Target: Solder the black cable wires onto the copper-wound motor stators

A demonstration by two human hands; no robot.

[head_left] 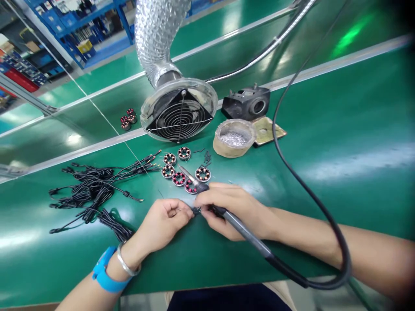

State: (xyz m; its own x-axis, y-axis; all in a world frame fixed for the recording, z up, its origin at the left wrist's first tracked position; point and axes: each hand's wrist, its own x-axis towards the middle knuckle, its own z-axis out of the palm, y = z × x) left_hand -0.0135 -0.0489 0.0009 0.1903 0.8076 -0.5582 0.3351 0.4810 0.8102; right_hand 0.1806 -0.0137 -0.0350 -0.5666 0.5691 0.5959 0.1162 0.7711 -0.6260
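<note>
My right hand (238,209) is wrapped round a soldering iron (246,235), its metal tip pointing up and left over the wound motor stators (179,178). The thumb and fingertips of that hand also come together at a small dark piece (196,211) between my two hands; its kind is too small to tell. My left hand (167,222) is closed in a pinch on a thin wire (177,210), close beside the right fingertips. Several stators with copper windings and red or black cores lie just beyond my hands. Short black tubing pieces (207,157) lie behind them.
Bundled black cables (97,185) lie at left. A fume extractor hood (179,114) on a silver duct (155,39) stands ahead. Behind to the right are a bowl of solder scraps (233,139), a sponge tray (267,129) and a black iron holder (248,103). The iron's cord (311,194) loops at right.
</note>
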